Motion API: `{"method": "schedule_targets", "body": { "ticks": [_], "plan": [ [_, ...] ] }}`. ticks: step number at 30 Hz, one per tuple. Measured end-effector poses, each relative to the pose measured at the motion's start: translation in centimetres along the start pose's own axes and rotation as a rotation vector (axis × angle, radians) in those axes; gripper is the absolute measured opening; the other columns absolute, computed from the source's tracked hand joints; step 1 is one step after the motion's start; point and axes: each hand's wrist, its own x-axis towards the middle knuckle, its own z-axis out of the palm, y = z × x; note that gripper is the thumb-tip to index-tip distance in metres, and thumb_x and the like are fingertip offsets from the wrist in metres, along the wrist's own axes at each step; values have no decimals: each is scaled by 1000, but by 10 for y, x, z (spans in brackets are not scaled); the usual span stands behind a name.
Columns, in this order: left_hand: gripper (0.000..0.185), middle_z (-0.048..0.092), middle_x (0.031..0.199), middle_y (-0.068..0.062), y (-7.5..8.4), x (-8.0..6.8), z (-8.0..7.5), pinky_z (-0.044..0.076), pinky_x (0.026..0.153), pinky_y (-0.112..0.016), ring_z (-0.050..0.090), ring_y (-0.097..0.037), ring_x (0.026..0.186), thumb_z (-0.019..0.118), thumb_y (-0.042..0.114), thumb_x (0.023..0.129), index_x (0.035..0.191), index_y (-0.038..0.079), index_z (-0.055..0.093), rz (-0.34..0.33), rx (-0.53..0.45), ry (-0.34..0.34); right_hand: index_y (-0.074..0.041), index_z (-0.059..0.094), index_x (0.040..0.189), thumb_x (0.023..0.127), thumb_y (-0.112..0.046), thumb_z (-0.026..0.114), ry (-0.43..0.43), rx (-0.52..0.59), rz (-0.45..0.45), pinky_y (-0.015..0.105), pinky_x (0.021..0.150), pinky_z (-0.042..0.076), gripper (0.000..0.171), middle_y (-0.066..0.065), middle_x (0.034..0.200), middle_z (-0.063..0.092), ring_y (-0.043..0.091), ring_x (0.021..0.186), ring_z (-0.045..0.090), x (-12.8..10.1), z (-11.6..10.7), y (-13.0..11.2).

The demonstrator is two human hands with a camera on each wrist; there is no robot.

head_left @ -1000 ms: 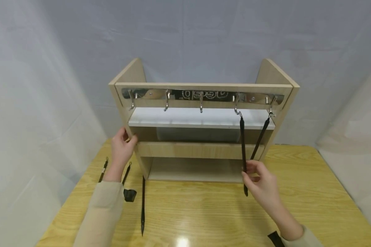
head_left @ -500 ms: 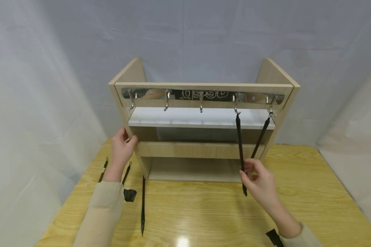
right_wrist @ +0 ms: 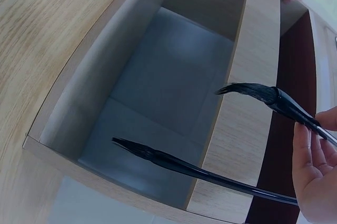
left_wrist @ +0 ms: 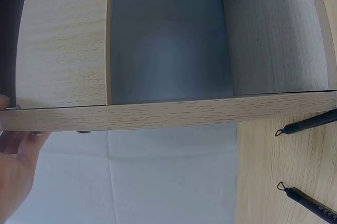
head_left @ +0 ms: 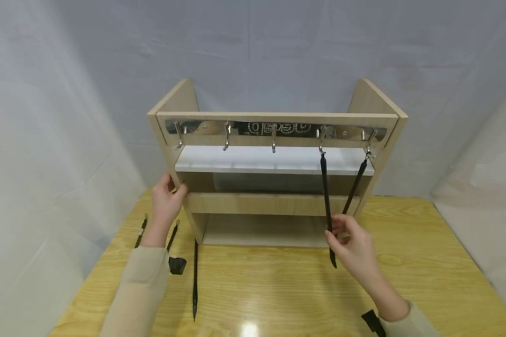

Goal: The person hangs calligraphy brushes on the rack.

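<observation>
The right hand [head_left: 354,241] pinches a brush [head_left: 325,187] between thumb and fingers, low on the handle, just above the dark bristles. The brush hangs nearly upright, its loop end meeting the lower tip of a hook [head_left: 321,144], second from the right; whether the loop is fully over it is too small to tell. Just beside, a hanging brush [head_left: 355,185] dangles at a slant from the rightmost hook [head_left: 370,140], loop caught, no hand holding it.

The left hand [head_left: 167,199] grips the left side panel of the wooden rack [head_left: 253,204], thumb at its front edge, seemingly to steady it.

Farther out, on the table [head_left: 261,285] left of the rack and before its front left corner, lie a left brush [head_left: 141,230], a middle brush [head_left: 173,235] and a near brush [head_left: 195,281]. By my reading, one brush is hung, the second is nearly so, and these three remain, matching three hooks that carry no brush.
</observation>
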Motion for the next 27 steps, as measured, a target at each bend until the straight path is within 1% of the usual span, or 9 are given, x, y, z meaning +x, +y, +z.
{"method": "schedule_targets", "body": {
  "ticks": [7,10,14,19,24,27],
  "plan": [
    [32,52,112,-25,2,0,-1,46,83,-45,49,-35,107,52,-1,82,113,-8,51,-3,-2,-2,3,55,97,67,9,69,-8,-9,7,16,49,48,33,7,78,59,12,67,55,0,0,1],
    [33,52,113,-25,3,0,0,45,84,-45,49,-36,107,52,-1,82,114,-8,51,-6,-12,-1,3,55,97,68,8,69,-10,-6,9,21,48,49,33,7,77,59,13,66,55,0,0,1],
    [33,52,113,-24,3,0,0,45,84,-44,49,-35,108,52,-1,82,114,-8,50,-8,-18,-1,3,56,97,68,7,69,-15,-5,33,26,48,50,32,8,79,59,14,66,56,1,1,1],
    [33,52,112,-24,2,1,0,46,84,-43,49,-35,107,51,-2,81,113,-9,50,-5,-19,-2,3,56,97,69,7,69,-15,-2,66,24,49,50,32,7,79,59,16,66,56,2,5,4],
    [32,53,111,-25,1,1,0,46,84,-43,50,-34,106,51,-3,81,112,-10,50,-9,-24,5,4,56,96,69,7,69,-13,-1,75,21,49,49,31,8,78,60,17,66,56,5,12,7],
    [32,53,111,-25,1,0,0,46,84,-43,50,-35,106,51,-3,81,112,-10,50,-14,-20,6,5,56,96,69,7,68,-20,19,96,21,50,49,29,10,78,60,19,66,57,7,15,9]
  ]
}}
